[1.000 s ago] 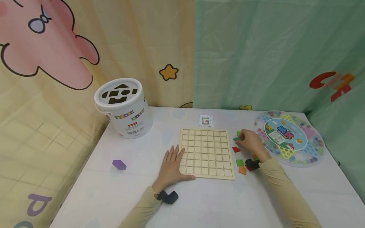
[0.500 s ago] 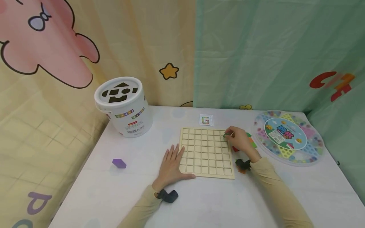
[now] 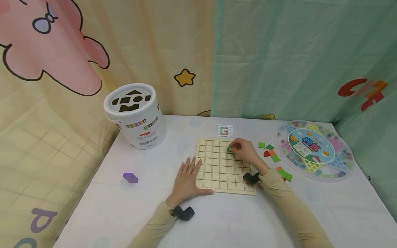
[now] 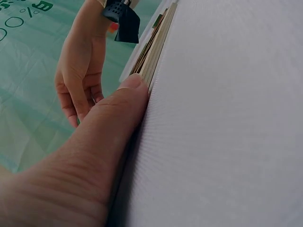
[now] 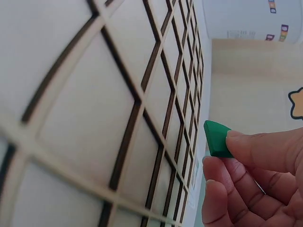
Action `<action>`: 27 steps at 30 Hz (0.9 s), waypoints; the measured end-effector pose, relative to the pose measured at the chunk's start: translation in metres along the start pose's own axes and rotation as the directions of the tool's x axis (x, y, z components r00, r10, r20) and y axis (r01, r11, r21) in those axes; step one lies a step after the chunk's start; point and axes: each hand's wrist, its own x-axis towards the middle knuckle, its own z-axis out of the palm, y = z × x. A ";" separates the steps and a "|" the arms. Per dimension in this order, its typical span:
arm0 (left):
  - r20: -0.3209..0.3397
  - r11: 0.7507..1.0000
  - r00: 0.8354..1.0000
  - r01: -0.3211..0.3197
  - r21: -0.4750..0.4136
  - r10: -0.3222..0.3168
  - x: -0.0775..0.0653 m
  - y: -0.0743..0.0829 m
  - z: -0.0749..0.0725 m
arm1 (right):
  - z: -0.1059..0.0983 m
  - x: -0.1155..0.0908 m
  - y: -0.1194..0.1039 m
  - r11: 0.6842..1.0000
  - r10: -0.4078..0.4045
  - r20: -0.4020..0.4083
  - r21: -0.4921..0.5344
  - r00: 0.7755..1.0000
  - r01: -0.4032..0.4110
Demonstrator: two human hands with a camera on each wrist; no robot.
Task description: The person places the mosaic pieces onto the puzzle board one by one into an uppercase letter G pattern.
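Observation:
Between thumb and fingertips, my right hand pinches a dark green quarter-round tile. It holds the tile over the upper right part of a wooden grid board, whose squares show no tiles. My left hand lies spread at the board's lower left corner. Its thumb runs along the front edge, and in the left wrist view the thumb tip presses against the board's side. Behind the board lies a small pattern card with a coloured G-like figure on a grid.
Several green, red and orange tiles lie right of the board. Further right is a round Chinese checkers set. A white bucket with a shape-sorter lid stands back left, and a purple block sits at the left.
My right hand has moved left from the loose tiles to over the board, carrying the green tile. The left hand has stayed in place.

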 end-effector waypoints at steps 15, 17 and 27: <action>-0.018 1.000 1.000 -0.003 -0.006 0.003 0.000 -0.001 0.002 | 0.024 0.018 -0.012 0.999 0.014 0.034 0.031 0.999 -0.015; -0.018 1.000 1.000 -0.002 -0.003 0.002 0.000 -0.001 0.002 | 0.026 0.020 -0.013 0.999 0.001 0.040 0.036 0.999 -0.003; -0.032 1.000 0.999 -0.001 -0.019 0.001 0.001 -0.002 0.004 | 0.038 0.032 -0.021 0.998 -0.016 0.054 0.054 0.998 0.013</action>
